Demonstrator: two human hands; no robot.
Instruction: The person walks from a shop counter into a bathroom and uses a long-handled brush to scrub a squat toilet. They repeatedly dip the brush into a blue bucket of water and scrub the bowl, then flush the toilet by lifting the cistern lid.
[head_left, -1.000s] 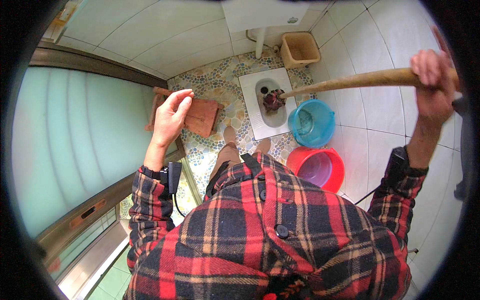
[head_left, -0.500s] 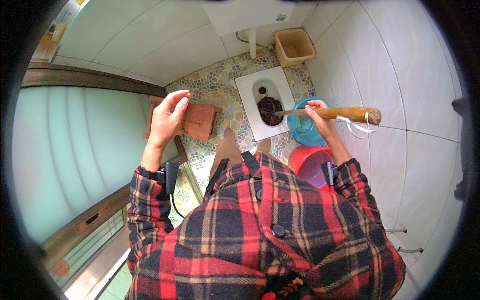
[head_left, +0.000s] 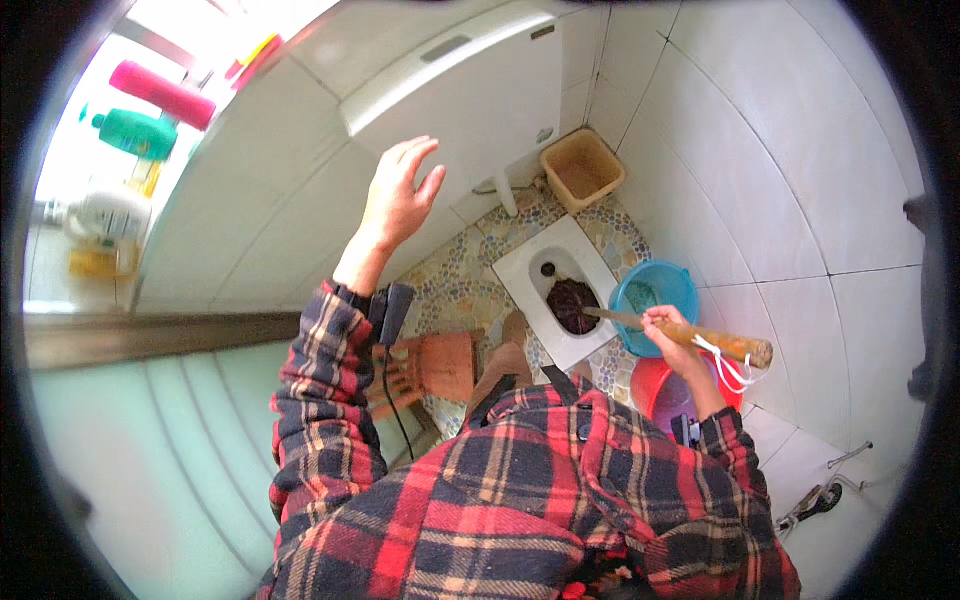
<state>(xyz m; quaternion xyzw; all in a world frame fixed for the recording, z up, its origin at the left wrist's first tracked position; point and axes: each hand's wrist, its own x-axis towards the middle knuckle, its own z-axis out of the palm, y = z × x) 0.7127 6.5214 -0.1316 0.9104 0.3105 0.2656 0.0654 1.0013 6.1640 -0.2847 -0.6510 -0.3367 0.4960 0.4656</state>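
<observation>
My right hand [head_left: 672, 334] is closed around the thick wooden handle of a mop [head_left: 738, 348], which has a white loop near its top end. The handle slants down to the left, and the dark, wet-looking mop head [head_left: 572, 305] lies in the bowl of a white squat toilet [head_left: 522, 272]. My left hand [head_left: 393, 202] is raised with its fingers apart, holding nothing. In the picture it overlaps the lower left part of the white cistern [head_left: 465, 105]; whether it touches it, I cannot tell.
Right of the toilet stand a blue basin [head_left: 682, 285] and a red bucket [head_left: 650, 388]. A beige bin [head_left: 557, 160] sits in the far corner. Left of my legs is a wooden stool [head_left: 447, 366]. A green pump bottle [head_left: 140, 134] and a pink bottle [head_left: 163, 95] occupy the upper left ledge.
The view has swung left, bringing the ledge with bottles in. My left hand has risen from above the stool toward the cistern. My right hand keeps its hold on the mop.
</observation>
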